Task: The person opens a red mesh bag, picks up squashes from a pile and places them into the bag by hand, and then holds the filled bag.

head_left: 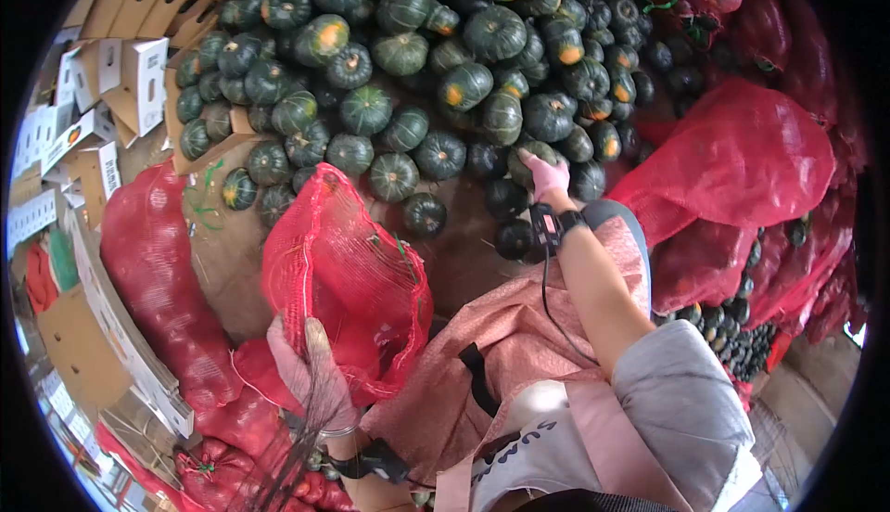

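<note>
My left hand (pixel 313 373), in a dirty pale glove, grips the near rim of a red mesh sack (pixel 352 271). The sack's mouth gapes upward, and its far edge stands up by the pile. Stretched forward at the pile's front edge, my right hand (pixel 549 176) wears a pink glove. Its fingers are wrapped over a dark green kabocha squash (pixel 527 165), whose underside is hidden. Other kabocha squashes (pixel 439 155) lie close around it, some with orange patches.
Filled red mesh sacks (pixel 162 262) lie at the left, and more red sacks (pixel 742 160) stand at the right. Cardboard boxes (pixel 134 81) are stacked at the upper left. A pink apron (pixel 519 326) covers my lap. A cable runs from my right wrist device (pixel 553 224).
</note>
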{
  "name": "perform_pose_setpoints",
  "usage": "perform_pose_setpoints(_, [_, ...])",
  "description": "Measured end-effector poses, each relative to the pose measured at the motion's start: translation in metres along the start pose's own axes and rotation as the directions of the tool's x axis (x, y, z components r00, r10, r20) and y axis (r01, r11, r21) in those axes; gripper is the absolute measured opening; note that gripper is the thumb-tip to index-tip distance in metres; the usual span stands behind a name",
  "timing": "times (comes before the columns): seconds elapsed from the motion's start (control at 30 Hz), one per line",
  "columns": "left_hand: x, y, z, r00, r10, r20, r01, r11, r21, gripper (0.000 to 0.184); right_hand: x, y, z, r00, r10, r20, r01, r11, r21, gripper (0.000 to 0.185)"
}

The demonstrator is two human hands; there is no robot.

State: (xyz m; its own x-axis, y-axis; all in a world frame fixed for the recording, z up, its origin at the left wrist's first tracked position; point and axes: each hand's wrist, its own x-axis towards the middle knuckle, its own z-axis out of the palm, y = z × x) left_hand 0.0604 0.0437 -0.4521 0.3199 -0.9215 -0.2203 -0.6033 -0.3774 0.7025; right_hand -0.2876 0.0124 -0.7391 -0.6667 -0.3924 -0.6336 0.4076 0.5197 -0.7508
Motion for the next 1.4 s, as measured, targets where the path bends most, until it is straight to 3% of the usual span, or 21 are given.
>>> perform_pose_setpoints(0.07, [-0.003,0.005,-0.001,0.999,-0.001,-0.054,0.001,1.000,0.010,0.031,-0.074,-0.046,0.014,0.991,0.094,0.099,-0.106,0.986,0.125,0.049])
perform_pose_setpoints(0.1, [-0.005,0.003,-0.004,0.997,0.010,-0.078,-0.007,0.999,0.040,0.031,-0.089,-0.036,0.017,0.937,-0.009,0.348,-0.073,0.973,0.221,0.046])
perform_pose_setpoints(0.2, [-0.014,0.003,-0.006,0.990,0.069,-0.121,-0.058,0.994,0.094,0.031,-0.157,-0.035,0.044,0.523,-0.142,0.840,-0.256,0.914,0.314,0.051])
perform_pose_setpoints(0.27, [-0.016,-0.004,0.001,0.977,0.135,-0.166,-0.113,0.984,0.139,0.030,-0.195,-0.041,0.073,0.207,-0.097,0.974,-0.299,0.941,0.157,0.058])
perform_pose_setpoints(0.33, [-0.021,0.002,0.002,0.976,0.031,-0.216,-0.018,0.998,0.059,0.035,-0.233,-0.038,0.095,-0.106,0.004,0.994,-0.605,0.793,-0.068,0.061])
perform_pose_setpoints(0.4, [-0.026,0.003,0.004,0.947,-0.016,-0.321,0.016,1.000,-0.003,0.041,-0.258,-0.001,0.124,-0.271,0.075,0.960,-0.512,0.833,-0.210,0.067])
perform_pose_setpoints(0.47, [-0.026,0.003,0.000,0.936,-0.066,-0.346,0.072,0.997,0.005,0.049,-0.291,0.014,0.135,0.029,0.224,0.974,0.115,0.967,-0.226,0.075])
perform_pose_setpoints(0.53, [-0.024,0.015,-0.001,0.925,-0.080,-0.370,0.095,0.995,0.023,0.052,-0.308,0.060,0.146,0.175,0.095,0.980,0.401,0.902,-0.159,0.073])
perform_pose_setpoints(0.67, [-0.016,0.005,-0.009,0.920,-0.124,-0.372,0.131,0.991,-0.008,0.052,-0.261,-0.001,0.114,-0.275,0.279,0.920,-0.209,0.917,-0.341,0.054])
perform_pose_setpoints(0.73, [-0.014,-0.009,-0.009,0.915,-0.100,-0.392,0.089,0.995,-0.047,0.050,-0.206,-0.041,0.094,-0.288,0.141,0.947,-0.275,0.935,-0.223,0.041])
perform_pose_setpoints(0.8, [-0.010,-0.021,-0.008,0.921,-0.088,-0.379,0.076,0.996,-0.048,0.049,-0.151,-0.065,0.073,0.101,0.068,0.993,-0.047,0.997,-0.064,0.036])
perform_pose_setpoints(0.87, [0.003,-0.053,-0.006,0.929,-0.117,-0.352,0.111,0.993,-0.035,0.050,-0.089,-0.083,0.041,0.522,-0.018,0.853,0.081,0.996,-0.029,0.028])
perform_pose_setpoints(0.93, [0.015,-0.068,0.000,0.924,-0.179,-0.339,0.156,0.983,-0.095,0.051,-0.024,-0.091,0.000,0.783,-0.005,0.622,-0.057,0.995,0.079,0.033])
perform_pose_setpoints(0.97, [0.016,-0.038,0.009,0.931,-0.211,-0.299,0.156,0.968,-0.195,0.050,0.005,-0.102,-0.024,0.803,0.012,0.596,-0.140,0.976,0.169,0.035])
perform_pose_setpoints(1.0, [0.018,-0.027,0.012,0.947,-0.186,-0.263,0.153,0.978,-0.141,0.049,0.029,-0.109,-0.042,0.897,-0.002,0.441,-0.104,0.971,0.216,0.035])
perform_pose_setpoints(1.03, [0.020,-0.018,0.016,0.960,-0.162,-0.229,0.145,0.985,-0.089,0.048,0.048,-0.116,-0.050,0.977,-0.058,0.206,0.052,0.998,0.031,0.044])
perform_pose_setpoints(1.1, [0.022,-0.009,0.028,0.975,-0.116,-0.190,0.112,0.993,-0.032,0.047,0.077,-0.139,-0.061,0.833,-0.554,0.011,0.449,0.663,-0.599,0.063])
perform_pose_setpoints(1.13, [0.021,-0.006,0.034,0.978,-0.094,-0.186,0.091,0.996,-0.023,0.046,0.099,-0.146,-0.062,0.678,-0.717,0.163,0.597,0.407,-0.692,0.071])
perform_pose_setpoints(1.2, [0.023,-0.005,0.038,0.986,-0.061,-0.157,0.062,0.998,0.003,0.044,0.118,-0.160,-0.050,0.591,-0.751,0.294,0.664,0.246,-0.706,0.073])
perform_pose_setpoints(1.27, [0.026,-0.023,0.029,0.993,-0.041,-0.110,0.045,0.998,0.037,0.042,0.129,-0.156,-0.034,0.630,-0.647,0.430,0.666,0.164,-0.728,0.072])
perform_pose_setpoints(1.4, [0.030,-0.034,0.031,0.982,-0.140,-0.127,0.130,0.988,-0.085,0.039,0.097,-0.172,-0.015,0.778,-0.513,0.364,0.385,-0.070,-0.920,0.075])
